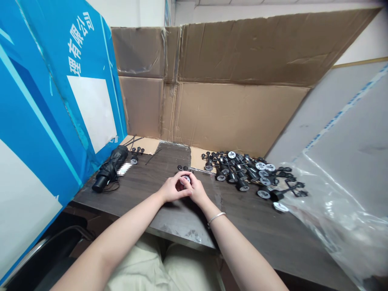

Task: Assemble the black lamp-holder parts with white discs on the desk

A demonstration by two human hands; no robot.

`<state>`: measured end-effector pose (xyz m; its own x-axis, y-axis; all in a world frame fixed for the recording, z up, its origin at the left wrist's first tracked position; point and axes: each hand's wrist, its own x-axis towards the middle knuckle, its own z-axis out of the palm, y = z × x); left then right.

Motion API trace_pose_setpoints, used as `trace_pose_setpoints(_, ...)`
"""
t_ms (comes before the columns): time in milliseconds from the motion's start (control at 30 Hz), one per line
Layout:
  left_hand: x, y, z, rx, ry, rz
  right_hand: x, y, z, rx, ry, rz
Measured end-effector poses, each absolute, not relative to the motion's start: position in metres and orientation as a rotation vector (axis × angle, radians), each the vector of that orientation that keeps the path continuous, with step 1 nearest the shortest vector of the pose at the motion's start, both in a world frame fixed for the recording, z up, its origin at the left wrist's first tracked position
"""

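Both hands are closed together over the middle of the dark wood table [248, 220]. Between them is a black piece with a round white end [185, 178]; small black prongs stick out beyond the fingers. My left hand [172, 190] curls round its left side. My right hand [197, 190] grips it from the right, thumb across the white end. The fingers hide most of its body. To the right lies a pile of similar black pieces [242, 188], each with a cup-shaped end, a pale round face and thin branching stems.
A folded black umbrella [113, 163] lies at the left, near a single similar black piece [134, 161]. One white disc [281, 207] sits at the pile's front right. Clear plastic sheeting [333, 210] covers the right side. Cardboard [236, 113] and a blue panel [60, 121] wall the table.
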<state>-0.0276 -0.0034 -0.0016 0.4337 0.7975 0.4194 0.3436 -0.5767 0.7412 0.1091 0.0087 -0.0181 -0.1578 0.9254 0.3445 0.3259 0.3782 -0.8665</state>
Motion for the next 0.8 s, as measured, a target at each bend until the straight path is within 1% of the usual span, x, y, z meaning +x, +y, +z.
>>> trace_pose_setpoints(500,-0.0264,-0.0035,-0.0023,2.126,0.967,1.043,0.1094,0.0063,-0.0148,-1.129,-1.716,0.78)
trace_pose_setpoints(800,-0.0266,-0.0039,-0.0011,2.141,0.953,1.075,0.1087,0.0128,-0.0231,-1.015,-1.615,0.91)
